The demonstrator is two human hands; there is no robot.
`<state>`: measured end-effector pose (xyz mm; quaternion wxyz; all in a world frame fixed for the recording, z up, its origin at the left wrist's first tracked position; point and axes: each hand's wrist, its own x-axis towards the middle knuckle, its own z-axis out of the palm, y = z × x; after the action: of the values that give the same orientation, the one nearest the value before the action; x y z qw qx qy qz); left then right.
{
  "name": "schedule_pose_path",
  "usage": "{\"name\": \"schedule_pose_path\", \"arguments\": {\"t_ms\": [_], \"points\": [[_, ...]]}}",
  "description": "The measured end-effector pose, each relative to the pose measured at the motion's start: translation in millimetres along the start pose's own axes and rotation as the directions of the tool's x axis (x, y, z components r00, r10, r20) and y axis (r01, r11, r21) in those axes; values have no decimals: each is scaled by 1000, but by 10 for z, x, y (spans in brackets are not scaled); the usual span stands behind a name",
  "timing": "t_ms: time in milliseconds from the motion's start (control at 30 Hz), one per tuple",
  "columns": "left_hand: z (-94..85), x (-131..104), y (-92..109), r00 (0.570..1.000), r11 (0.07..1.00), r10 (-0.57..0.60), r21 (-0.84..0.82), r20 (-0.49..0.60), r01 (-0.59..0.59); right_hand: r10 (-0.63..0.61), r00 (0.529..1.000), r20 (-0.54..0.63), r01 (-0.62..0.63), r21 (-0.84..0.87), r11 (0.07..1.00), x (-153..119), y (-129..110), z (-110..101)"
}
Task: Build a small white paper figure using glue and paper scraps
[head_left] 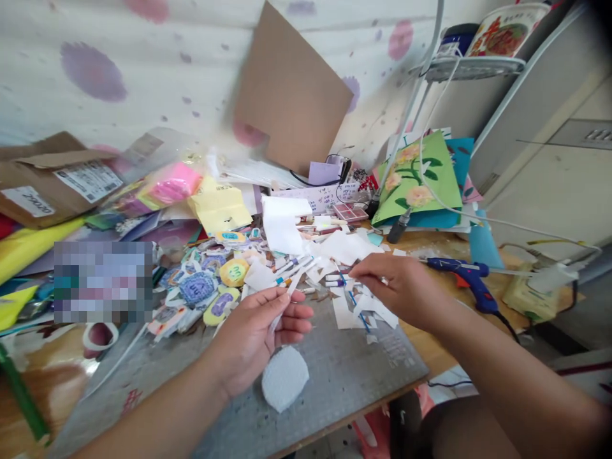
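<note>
My left hand (261, 335) holds a narrow white strip (295, 285) between thumb and index finger, palm turned up and the other fingers loosely curled. The strip slants up over the pile. My right hand (396, 280) is closed in a pinch above white paper scraps (351, 309) on the right; what its fingertips hold, if anything, I cannot make out. Below my left hand, a pale blue fuzzy rounded piece (285, 379) lies on the grey cutting mat (335, 398). Small decorated pieces, including a blue fuzzy one (197, 288) and a yellow one (234, 273), are heaped beyond my left hand.
A blue glue gun (461, 274) lies at the right with its cord. Green paper with flowers (415, 169) leans behind it. A cardboard box (57, 178) stands at the back left, and a brown board (294, 89) leans on the curtain. Pens and paper crowd the middle.
</note>
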<state>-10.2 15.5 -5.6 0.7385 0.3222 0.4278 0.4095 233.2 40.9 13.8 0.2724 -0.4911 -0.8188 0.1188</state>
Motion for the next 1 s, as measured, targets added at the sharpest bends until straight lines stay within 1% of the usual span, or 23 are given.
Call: {"name": "schedule_pose_path", "arguments": {"t_ms": [33, 67, 167, 233, 300, 367, 433, 500, 667, 1000], "points": [[-3, -2, -3, 1000, 1000, 0, 8, 2, 0, -21, 998, 65, 25, -59, 998, -1, 73, -7], [-5, -4, -4, 1000, 1000, -1, 14, 1, 1, -19, 995, 101, 30, -100, 995, -5, 151, -22], [-5, -5, 4, 1000, 999, 5, 42, -5, -5, 44, 992, 118, -25, -159, 987, -56, 359, -132], [-3, -3, 10, 1000, 998, 8, 62, 2, -8, 58, 977, 205, -24, -166, 986, -128, 430, -227], [-3, 2, 11, 1000, 997, 0, 77, 10, -1, 42, 938, 343, 10, -149, 989, -213, 437, -288], [-8, 8, 4, 1000, 996, -15, 87, 11, 14, 16, 888, 459, 49, -130, 990, -283, 412, -291], [-16, 16, -5, 1000, 995, -22, 99, 10, 21, 11, 857, 514, 69, -137, 988, -321, 401, -252], [-25, 26, -11, 1000, 994, -20, 111, 7, 19, 33, 855, 517, 69, -178, 982, -332, 426, -210], [-47, 53, -10, 1000, 991, -13, 133, -19, 15, 121, 885, 450, 27, -308, 951, -350, 573, -194], [-98, 89, -36, 999, 989, -42, 144, -30, 46, 185, 906, 382, -33, -371, 928, -382, 674, -207]]}}
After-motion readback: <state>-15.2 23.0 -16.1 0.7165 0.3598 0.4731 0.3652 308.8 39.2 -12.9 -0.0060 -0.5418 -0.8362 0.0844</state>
